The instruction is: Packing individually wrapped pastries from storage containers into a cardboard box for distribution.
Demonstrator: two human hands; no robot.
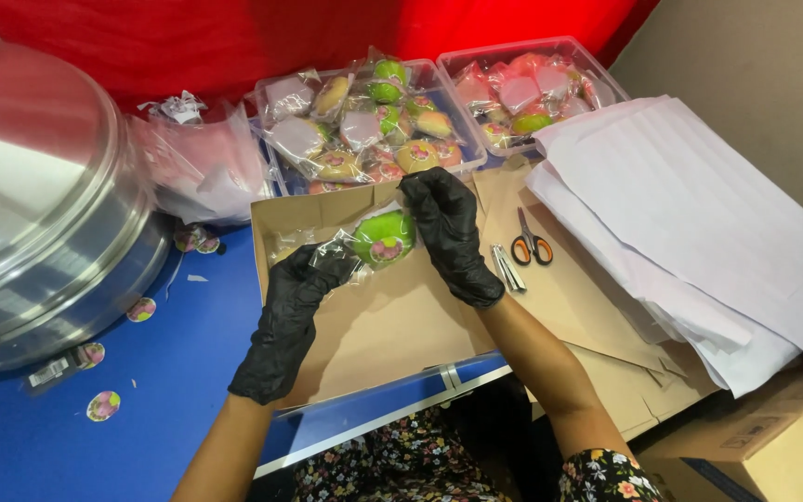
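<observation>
Green round cake [383, 238] in clear wrap sits between both black-gloved hands above the brown cardboard [392, 321]; left hand [295, 302] pinches the wrap's loose end; right hand [448, 232] curls closed over the cake's far side.

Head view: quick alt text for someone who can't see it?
Two black-gloved hands, left and right, hold a green cake in clear wrap over a cardboard sheet. Behind are clear tubs of wrapped cakes; scissors lie right.
</observation>
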